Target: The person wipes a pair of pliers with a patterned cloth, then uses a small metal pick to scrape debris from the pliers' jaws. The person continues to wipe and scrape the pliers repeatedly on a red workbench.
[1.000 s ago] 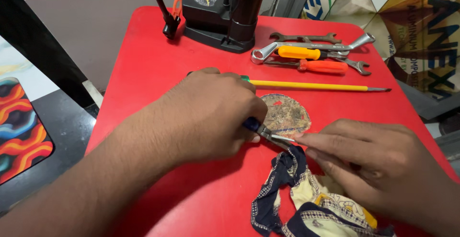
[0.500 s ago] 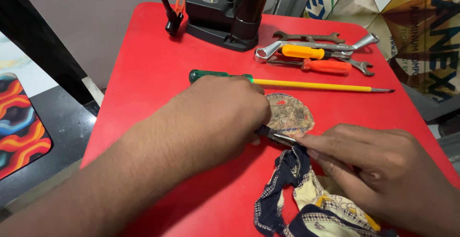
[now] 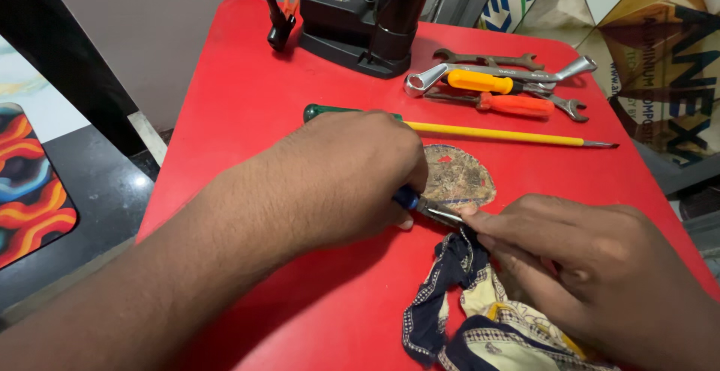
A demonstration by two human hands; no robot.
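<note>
Hands, two, on one pliers

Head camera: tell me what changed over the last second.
The left hand slid a little toward the person, uncovering the green handle of the long screwdriver behind it. It keeps its grip on the blue-handled tool, whose tip the right hand still pinches above the patterned cloth. The worn round patch, wrenches and floor pump stayed put.

Two hands were counted, three spanners, three screwdrivers, one floor pump, one patterned cloth and one worn round patch.
</note>
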